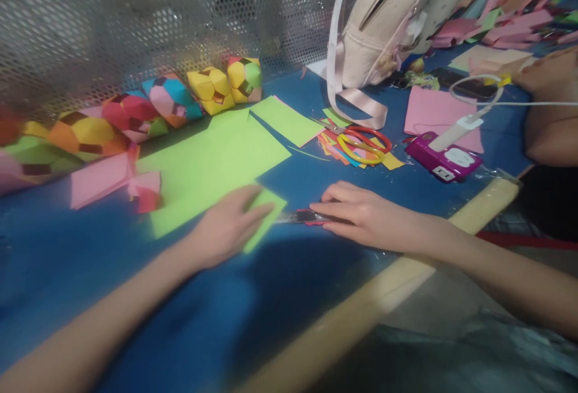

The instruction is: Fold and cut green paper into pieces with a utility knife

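My left hand (230, 219) holds a small folded piece of light green paper (272, 200) against the blue table, with thumb and fingers on it. A larger light green sheet (217, 152) lies flat just beyond that hand. My right hand (356, 212) is closed around a box cutter (307, 216) with a dark and red handle. Its metal blade points left and reaches the right edge of the small green piece. Part of the handle is hidden under my fingers.
Scissors (368, 143) rest on colored paper scraps. Folded paper balls (210, 89) line the perforated metal panel (180, 20) at the back. A pale backpack (383, 26), a purple power adapter (445, 155), a phone (469, 83) and another person's arm (553, 104) are to the right.
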### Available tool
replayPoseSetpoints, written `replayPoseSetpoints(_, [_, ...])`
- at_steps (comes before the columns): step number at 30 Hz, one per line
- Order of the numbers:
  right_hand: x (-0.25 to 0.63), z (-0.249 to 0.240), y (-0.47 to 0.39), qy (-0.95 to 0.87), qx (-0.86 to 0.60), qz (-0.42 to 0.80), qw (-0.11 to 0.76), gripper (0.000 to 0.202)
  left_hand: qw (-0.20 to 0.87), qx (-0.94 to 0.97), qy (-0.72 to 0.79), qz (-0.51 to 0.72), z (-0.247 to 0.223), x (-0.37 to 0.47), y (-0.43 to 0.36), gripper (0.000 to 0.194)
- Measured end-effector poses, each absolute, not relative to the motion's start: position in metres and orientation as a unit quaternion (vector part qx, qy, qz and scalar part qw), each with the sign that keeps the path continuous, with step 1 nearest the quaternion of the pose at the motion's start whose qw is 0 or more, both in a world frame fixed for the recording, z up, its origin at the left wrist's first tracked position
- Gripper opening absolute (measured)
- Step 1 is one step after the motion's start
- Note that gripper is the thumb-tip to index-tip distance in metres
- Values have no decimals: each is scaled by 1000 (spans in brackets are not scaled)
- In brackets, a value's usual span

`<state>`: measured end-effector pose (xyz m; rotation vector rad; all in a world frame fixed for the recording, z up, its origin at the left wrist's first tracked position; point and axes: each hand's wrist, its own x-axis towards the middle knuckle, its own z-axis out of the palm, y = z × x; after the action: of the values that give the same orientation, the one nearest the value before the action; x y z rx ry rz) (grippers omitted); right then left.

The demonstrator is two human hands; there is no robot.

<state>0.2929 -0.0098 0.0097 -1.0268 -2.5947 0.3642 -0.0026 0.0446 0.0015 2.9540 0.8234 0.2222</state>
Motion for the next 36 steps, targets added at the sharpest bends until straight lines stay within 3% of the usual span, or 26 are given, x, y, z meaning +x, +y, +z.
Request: replayPoseSetpoints(36, [281,9,-20,-911,-333,170,173,26,41,963,256,68,-2,-2,48,46])
